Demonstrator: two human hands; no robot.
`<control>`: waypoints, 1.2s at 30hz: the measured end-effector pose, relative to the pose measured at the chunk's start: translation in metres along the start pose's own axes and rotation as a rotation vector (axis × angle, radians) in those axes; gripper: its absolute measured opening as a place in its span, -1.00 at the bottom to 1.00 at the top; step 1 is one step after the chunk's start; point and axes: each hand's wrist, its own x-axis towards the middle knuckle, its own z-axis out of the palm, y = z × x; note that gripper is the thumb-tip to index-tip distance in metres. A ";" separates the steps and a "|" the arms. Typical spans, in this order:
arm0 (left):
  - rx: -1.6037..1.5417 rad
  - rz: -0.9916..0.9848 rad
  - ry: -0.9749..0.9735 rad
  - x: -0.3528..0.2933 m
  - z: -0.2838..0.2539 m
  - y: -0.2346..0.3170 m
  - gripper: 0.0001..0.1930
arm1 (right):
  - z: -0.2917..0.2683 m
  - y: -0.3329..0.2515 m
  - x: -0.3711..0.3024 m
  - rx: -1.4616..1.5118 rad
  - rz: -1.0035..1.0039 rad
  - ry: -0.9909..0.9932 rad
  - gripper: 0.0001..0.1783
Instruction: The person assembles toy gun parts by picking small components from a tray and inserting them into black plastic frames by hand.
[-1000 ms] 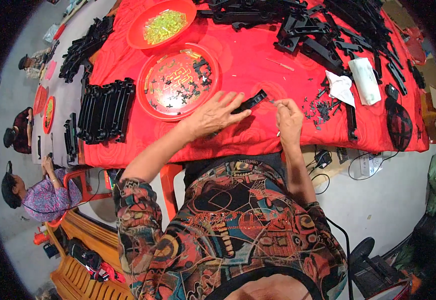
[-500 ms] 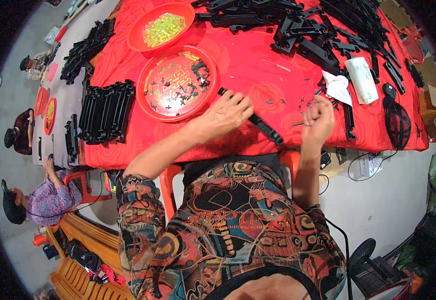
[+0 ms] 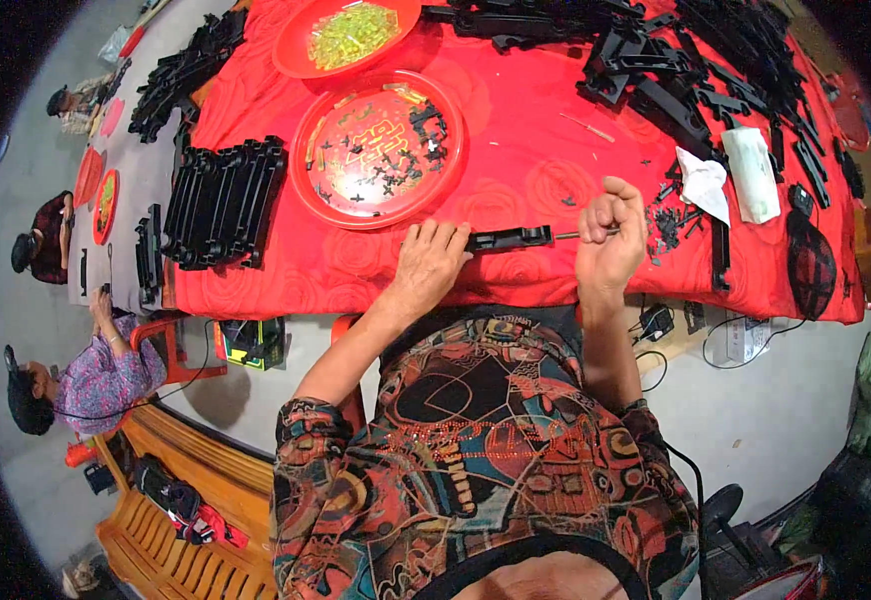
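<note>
My left hand (image 3: 431, 262) is closed on one end of a long black plastic part (image 3: 511, 239), which lies nearly level over the red cloth. In my curled right hand (image 3: 613, 240) is a thin metal rod tool (image 3: 573, 236), its handle hidden by the fingers. The rod's tip points at the right end of the black part, close to it; whether they touch I cannot tell. Above my left hand sits a round red tray (image 3: 308, 190) with small black cross-shaped pieces (image 3: 396, 180) and yellowish pieces. More small black pieces (image 3: 668, 225) lie right of my right hand.
A red bowl (image 3: 286, 50) of yellow-green pieces (image 3: 354, 38) stands farther back. Black parts form a row (image 3: 226, 203) at left and heaps (image 3: 646, 75) at the far right. White tissue (image 3: 703, 183), a white roll (image 3: 751, 175) and a small dark fan (image 3: 812, 262) lie right. Other people sit at left.
My left hand has drawn nearer to me, and the black part has swung from a slant to nearly level. Its right end now faces the rod in my right hand.
</note>
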 end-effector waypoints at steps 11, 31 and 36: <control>-0.165 0.157 0.105 -0.003 0.007 -0.021 -0.69 | 0.012 0.053 -0.011 0.091 0.148 0.013 -0.75; -0.318 0.229 -0.112 0.010 0.004 -0.032 -0.67 | 0.011 0.077 -0.012 -0.046 0.113 0.026 -0.73; -0.317 0.212 -0.130 0.011 0.003 -0.031 -0.65 | 0.012 0.079 -0.012 -0.053 0.094 0.023 -0.71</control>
